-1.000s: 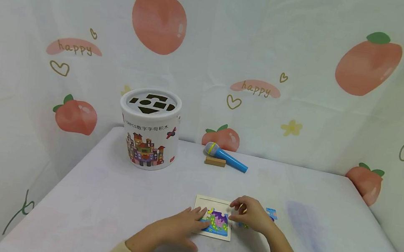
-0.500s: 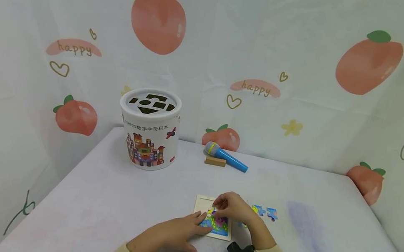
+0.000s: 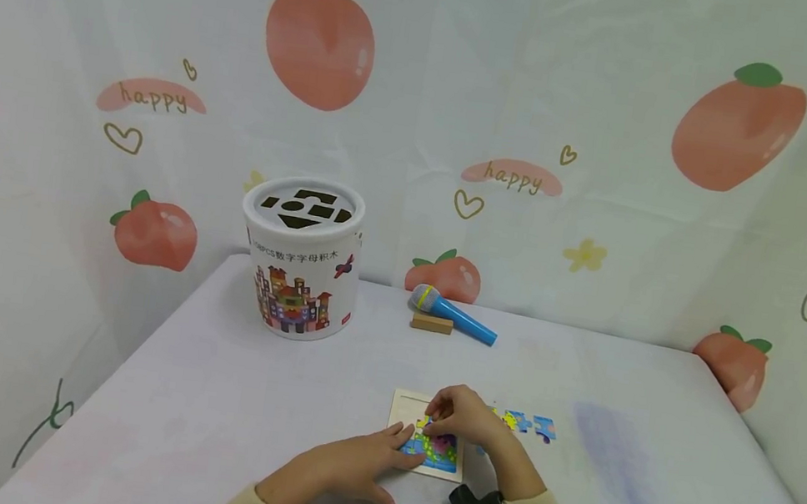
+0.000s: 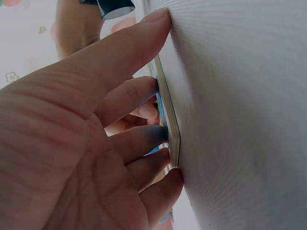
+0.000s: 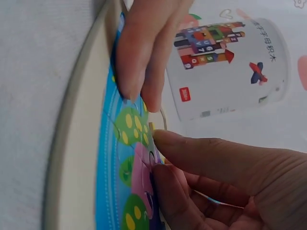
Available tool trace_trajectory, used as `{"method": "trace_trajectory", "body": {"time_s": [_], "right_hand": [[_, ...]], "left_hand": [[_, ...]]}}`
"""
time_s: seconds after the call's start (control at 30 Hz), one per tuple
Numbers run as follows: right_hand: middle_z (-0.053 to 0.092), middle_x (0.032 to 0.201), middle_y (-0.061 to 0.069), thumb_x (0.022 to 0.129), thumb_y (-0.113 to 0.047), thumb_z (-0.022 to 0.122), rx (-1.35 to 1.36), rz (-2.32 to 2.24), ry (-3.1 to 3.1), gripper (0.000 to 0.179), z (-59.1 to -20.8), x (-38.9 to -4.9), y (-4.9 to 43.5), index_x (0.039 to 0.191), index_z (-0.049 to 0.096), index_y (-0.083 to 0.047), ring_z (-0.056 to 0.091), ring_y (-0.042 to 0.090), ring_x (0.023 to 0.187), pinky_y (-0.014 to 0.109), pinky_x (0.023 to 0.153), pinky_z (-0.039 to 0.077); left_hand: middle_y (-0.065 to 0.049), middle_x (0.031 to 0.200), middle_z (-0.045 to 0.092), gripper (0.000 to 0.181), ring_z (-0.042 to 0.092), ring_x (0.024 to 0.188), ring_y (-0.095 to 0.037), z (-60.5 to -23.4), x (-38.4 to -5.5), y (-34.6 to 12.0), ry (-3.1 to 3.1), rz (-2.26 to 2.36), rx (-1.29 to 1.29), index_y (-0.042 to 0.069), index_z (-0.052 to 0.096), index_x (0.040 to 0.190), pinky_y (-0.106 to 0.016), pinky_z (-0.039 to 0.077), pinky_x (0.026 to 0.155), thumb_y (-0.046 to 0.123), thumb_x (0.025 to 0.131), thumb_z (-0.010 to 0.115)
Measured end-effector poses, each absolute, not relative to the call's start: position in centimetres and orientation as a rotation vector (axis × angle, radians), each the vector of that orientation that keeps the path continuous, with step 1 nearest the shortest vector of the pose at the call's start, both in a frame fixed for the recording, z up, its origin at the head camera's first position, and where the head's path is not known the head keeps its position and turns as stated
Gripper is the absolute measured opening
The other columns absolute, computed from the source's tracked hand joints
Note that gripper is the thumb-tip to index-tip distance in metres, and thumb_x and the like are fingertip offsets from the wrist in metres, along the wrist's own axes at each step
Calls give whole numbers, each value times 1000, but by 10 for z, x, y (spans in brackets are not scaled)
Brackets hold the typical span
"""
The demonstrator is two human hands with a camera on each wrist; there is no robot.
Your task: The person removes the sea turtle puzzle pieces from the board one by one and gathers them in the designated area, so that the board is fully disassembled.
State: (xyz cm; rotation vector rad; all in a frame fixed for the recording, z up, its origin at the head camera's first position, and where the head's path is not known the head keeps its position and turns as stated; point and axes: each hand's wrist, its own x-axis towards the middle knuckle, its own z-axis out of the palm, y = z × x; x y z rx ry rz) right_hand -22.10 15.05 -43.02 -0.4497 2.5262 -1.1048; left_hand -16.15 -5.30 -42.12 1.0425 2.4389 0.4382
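A jigsaw puzzle of blue, green, purple and pink pieces (image 3: 440, 460) lies in a pale wooden tray (image 3: 408, 402). My left hand (image 3: 357, 460) rests flat along its left side, fingertips on tray and puzzle, thumb out on the table. From the right my right hand (image 3: 468, 416) reaches over the tray's upper part. Close up in the right wrist view, its thumb and index finger pinch a puzzle piece (image 5: 151, 156) at the puzzle's surface; most of it is hidden by the fingertips. The left wrist view shows the tray's edge (image 4: 168, 108) under the left fingers.
Several loose puzzle pieces (image 3: 544, 427) lie right of the tray, some partly behind the right wrist. Farther back are a blue toy microphone (image 3: 466, 321), a small wooden block (image 3: 432, 324) and a white block bucket (image 3: 301, 273). A printed cloth (image 3: 405, 118) hangs behind.
My right hand has moved left from beside the loose pieces to over the tray, uncovering more of them. During the last half second it has barely moved. My left hand stays on the tray.
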Motion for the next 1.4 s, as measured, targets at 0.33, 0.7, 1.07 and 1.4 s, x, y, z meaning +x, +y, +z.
{"method": "trace_trajectory", "body": {"time_s": [0.33,0.7,1.07,1.4], "right_hand": [[57,77,3,76,-7,75,-445,-1105,2551,17,-430,-217,147,85,62,-2,51,12,69,23,63,49],[56,77,2,79,-8,72,-476,-1193,2489,16,-434,-219,153,90,61,-2,51,12,70,19,62,47],[59,80,3,83,-4,66,-476,-1298,2435,11,-437,-220,159,94,63,-1,53,14,74,24,70,49],[62,78,1,84,-10,68,-424,-1369,2368,17,-439,-218,160,97,62,-1,57,11,70,24,70,52]], "left_hand": [[-10,154,25,64,23,143,-28,-424,-162,-53,2443,458,1026,28,45,139,-39,35,109,36,80,70],[-12,154,25,65,23,142,-30,-420,-161,-53,2432,475,1040,27,45,139,-40,36,108,35,80,70],[-11,154,25,65,24,142,-29,-424,-163,-53,2440,468,1040,28,45,138,-40,36,108,36,79,70],[-11,153,26,65,24,142,-29,-423,-161,-53,2447,466,1046,27,46,138,-39,35,109,36,79,70]]}}
